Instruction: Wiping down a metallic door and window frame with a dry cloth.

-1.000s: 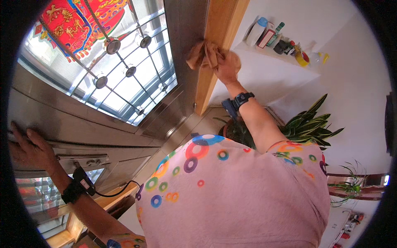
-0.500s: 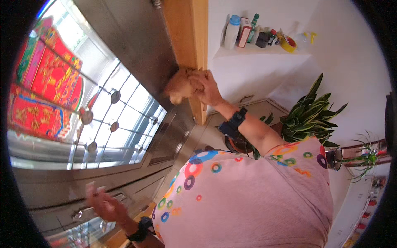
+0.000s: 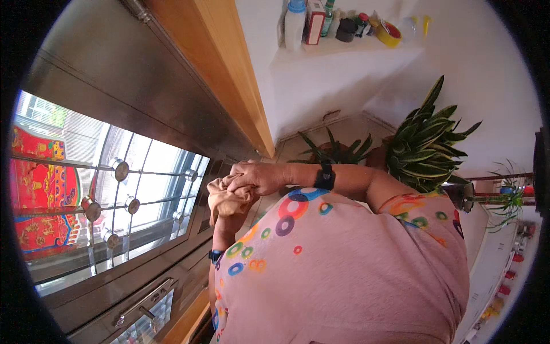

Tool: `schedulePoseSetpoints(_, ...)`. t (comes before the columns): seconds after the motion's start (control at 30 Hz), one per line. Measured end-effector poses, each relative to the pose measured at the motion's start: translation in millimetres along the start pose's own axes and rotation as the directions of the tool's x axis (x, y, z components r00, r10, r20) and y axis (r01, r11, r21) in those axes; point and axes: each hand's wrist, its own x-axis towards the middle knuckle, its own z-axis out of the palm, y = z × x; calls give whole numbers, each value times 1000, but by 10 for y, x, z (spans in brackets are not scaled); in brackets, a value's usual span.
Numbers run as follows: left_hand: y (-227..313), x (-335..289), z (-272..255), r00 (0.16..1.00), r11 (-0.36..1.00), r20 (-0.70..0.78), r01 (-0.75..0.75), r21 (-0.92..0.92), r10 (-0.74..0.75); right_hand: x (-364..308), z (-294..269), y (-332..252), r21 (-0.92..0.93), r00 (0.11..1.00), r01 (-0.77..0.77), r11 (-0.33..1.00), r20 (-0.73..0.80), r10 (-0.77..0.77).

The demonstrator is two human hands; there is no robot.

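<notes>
A crumpled tan cloth [image 3: 219, 198] is bunched between my two hands in front of the dark metal door [image 3: 172, 109]. From above, my right hand [image 3: 252, 176] grips it with curled fingers. My left hand [image 3: 229, 222] comes up from below, closed into the cloth's lower part, which covers most of its fingers. Both hands are close together, apart from the door's surface.
Glass with a metal grid [image 3: 154, 178] fills the door's middle, above a handle [image 3: 146, 301]. A wooden frame [image 3: 229, 63] stands beside it. Bottles and a yellow tape roll [image 3: 388, 34] line a wall ledge; potted plants [image 3: 424, 152] stand at the right.
My right hand has brought the cloth down from the door's edge by the wooden frame. My left hand has risen from near the handle and now meets it. The view has shifted.
</notes>
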Motion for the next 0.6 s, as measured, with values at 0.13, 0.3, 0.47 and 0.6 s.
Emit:
schedulePoseSetpoints(0.13, 53, -111, 135, 998, 938, -5, 61, -341, -66, -229, 95, 30, -90, 989, -135, 987, 44, 139)
schedulePoseSetpoints(0.3, -176, -336, -121, 989, 981, 112, 113, -157, -97, -291, 510, -44, 205, 953, -260, 943, -100, 285)
schedulePoseSetpoints(0.47, -182, -717, -181, 974, 952, 47, 225, -208, -220, -294, 1111, -212, 849, 871, -375, 371, 186, 455)
schedulePoseSetpoints(0.6, -509, -1007, -266, 971, 975, 121, 214, -55, -206, -379, 1551, -393, 841, 856, -317, 439, 54, 515)
